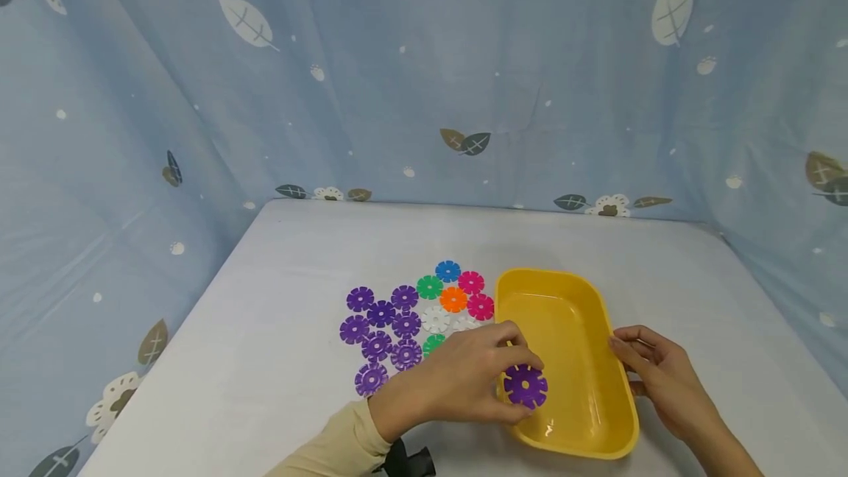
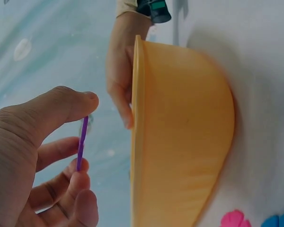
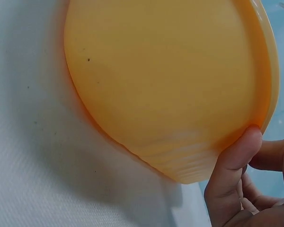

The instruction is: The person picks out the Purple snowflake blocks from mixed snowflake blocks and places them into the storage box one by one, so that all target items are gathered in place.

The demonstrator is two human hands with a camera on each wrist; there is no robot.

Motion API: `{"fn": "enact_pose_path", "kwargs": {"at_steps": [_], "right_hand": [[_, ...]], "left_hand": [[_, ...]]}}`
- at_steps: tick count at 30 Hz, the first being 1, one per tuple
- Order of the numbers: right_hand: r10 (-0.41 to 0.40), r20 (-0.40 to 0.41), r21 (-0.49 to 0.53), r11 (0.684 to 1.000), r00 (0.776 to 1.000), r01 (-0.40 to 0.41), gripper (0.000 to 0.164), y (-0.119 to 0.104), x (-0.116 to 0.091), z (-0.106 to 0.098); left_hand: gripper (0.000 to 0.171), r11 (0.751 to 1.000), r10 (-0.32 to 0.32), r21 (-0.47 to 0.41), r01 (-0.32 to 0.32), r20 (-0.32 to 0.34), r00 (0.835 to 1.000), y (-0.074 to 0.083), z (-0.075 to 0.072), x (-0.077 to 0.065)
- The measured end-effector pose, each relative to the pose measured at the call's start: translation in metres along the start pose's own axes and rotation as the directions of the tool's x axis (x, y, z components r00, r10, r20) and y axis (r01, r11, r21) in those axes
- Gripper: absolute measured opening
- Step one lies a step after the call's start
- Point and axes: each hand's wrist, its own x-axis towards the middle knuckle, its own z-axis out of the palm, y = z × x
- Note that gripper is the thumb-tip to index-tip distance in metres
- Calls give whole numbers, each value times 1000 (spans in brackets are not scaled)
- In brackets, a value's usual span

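My left hand (image 1: 464, 381) pinches a purple snowflake disc (image 1: 525, 386) by its edge, thumb on one side and fingertips on the other. The disc is over the left part of a yellow plastic basin (image 1: 599, 389); edge-on, it looks like a thin purple strip (image 2: 83, 144) in the left wrist view. At the basin's right side, my right hand (image 1: 669, 381) grips the rim between thumb and fingers. The right wrist view shows a fingertip (image 3: 248, 142) pressed against the basin's outer wall (image 3: 165, 85). No discs show inside the basin.
Left of the basin, several purple discs (image 1: 377, 345) lie in a group on the white table (image 1: 265, 330). Beside them are blue (image 1: 447, 271), pink, orange, green and white discs, some partly behind my left hand. A blue patterned curtain (image 1: 371, 79) surrounds the table.
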Motion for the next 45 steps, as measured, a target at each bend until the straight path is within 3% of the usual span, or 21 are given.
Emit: {"fn": "enact_pose_path", "kwargs": {"at_steps": [9, 19, 32, 45], "right_hand": [[-48, 3, 73, 996, 999, 48, 38, 0, 1, 7], [-10, -56, 64, 998, 998, 14, 43, 2, -6, 5], [-80, -56, 27, 996, 995, 81, 44, -1, -7, 7], [-76, -55, 21, 997, 996, 77, 44, 0, -7, 8]], "left_hand": [[46, 999, -25, 21, 25, 24, 999, 0, -1, 8], [45, 1000, 8, 1, -8, 83, 996, 3, 9, 28], [43, 1000, -5, 25, 1, 165, 986, 8, 19, 47], [43, 998, -25, 62, 8, 285, 958, 13, 30, 56]]}}
